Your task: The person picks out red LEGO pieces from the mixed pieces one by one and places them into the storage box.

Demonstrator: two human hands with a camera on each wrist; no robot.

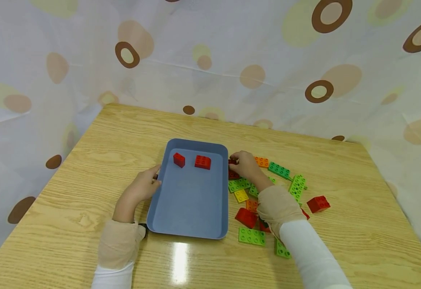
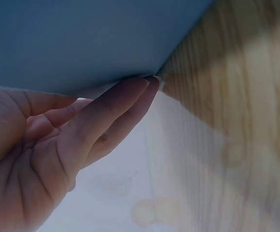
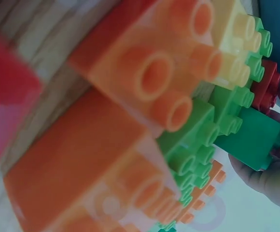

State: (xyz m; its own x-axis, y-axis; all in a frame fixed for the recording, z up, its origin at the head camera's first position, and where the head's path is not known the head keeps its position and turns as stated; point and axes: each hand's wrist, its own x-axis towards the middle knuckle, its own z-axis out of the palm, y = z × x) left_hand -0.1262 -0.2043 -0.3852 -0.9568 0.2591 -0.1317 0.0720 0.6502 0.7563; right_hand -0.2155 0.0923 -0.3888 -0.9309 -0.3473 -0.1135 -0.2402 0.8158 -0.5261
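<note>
A blue-grey tray [image 1: 189, 204] lies on the table with two red toy bricks inside, one a wedge-like brick [image 1: 179, 159] and the other a studded brick [image 1: 203, 162]. My left hand [image 1: 143, 184] holds the tray's left side, thumb at the rim and fingers against the outer wall. In the left wrist view its fingertips reach the wall's base near the tabletop. Just beyond the right rim, my right hand [image 1: 246, 164] pinches a dark red brick [image 1: 233, 161], largely covered by the fingers. The right wrist view shows a dark green brick [image 3: 251, 137] close against that hand.
Right of the tray spread loose bricks: light green [image 1: 252, 236], yellow [image 1: 241, 196], orange [image 1: 261, 161], dark green [image 1: 279, 169] and a red curved one [image 1: 246, 217]. A red brick [image 1: 319, 204] sits apart at the right. A dotted curtain [image 1: 210, 60] hangs behind the table.
</note>
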